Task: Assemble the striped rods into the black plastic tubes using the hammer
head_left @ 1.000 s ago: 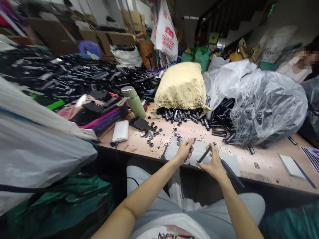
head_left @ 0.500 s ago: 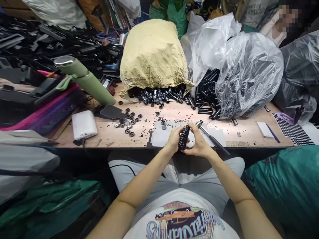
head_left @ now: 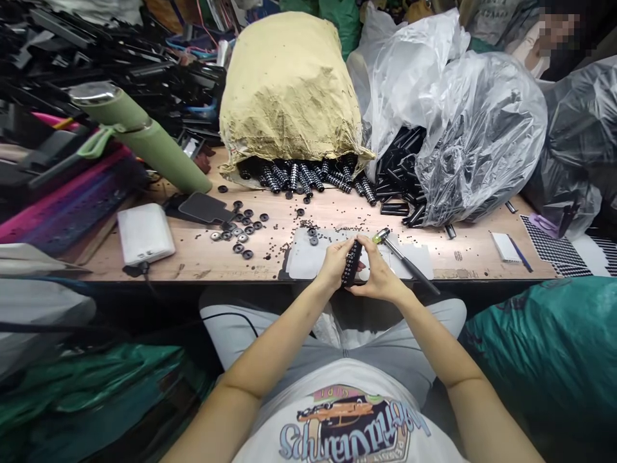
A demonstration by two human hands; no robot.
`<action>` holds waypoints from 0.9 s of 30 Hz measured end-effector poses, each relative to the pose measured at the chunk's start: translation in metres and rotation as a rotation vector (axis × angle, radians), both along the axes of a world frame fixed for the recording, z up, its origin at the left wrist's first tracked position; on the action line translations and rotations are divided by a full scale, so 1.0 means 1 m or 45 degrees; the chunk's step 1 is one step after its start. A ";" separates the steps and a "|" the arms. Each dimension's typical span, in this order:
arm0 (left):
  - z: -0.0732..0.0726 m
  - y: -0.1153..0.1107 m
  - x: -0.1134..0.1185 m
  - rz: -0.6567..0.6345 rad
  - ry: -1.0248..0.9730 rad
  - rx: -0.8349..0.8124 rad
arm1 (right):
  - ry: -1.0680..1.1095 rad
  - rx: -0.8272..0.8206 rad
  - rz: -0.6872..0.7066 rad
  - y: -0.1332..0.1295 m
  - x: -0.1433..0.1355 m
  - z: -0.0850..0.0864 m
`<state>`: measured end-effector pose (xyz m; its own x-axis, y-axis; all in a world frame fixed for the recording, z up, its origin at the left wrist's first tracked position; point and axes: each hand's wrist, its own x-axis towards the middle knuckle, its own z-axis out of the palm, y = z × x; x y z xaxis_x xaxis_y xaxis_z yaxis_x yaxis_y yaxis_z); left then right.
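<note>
Above the table's front edge, my left hand and my right hand hold a black cylinder between them, its side covered in rows of small white markings. My left fingers wrap its left side. On the right, thumb and fingers close on its two ends. Beneath the hands lies a pale flat plate. A hammer with a black handle rests just right of my right hand. Small black wheels are scattered to the left, and tiny dark bits dot the table around the plate.
Behind, a yellow sack spills marked black cylinders. Clear plastic bags hold black parts at right. A green flask, white box with a cable and black parts pile stand left. A small white pad lies right. Another person sits far right.
The camera view has shifted slightly, moving the table's things up and left in the picture. Both hands still hold the cylinder, which has turned a little so its marked face shows narrower.
</note>
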<state>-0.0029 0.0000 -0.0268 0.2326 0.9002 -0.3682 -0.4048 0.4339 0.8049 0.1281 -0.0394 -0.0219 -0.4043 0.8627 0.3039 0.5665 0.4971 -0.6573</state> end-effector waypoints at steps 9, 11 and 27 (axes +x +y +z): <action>0.001 0.000 0.001 0.014 0.071 -0.009 | 0.148 -0.181 -0.058 0.003 -0.005 -0.008; 0.000 0.000 0.001 0.009 0.090 -0.016 | 0.174 -0.197 -0.050 0.004 -0.005 -0.010; -0.050 0.000 -0.014 -0.496 1.651 1.435 | -0.339 -0.008 -0.699 -0.002 0.033 -0.045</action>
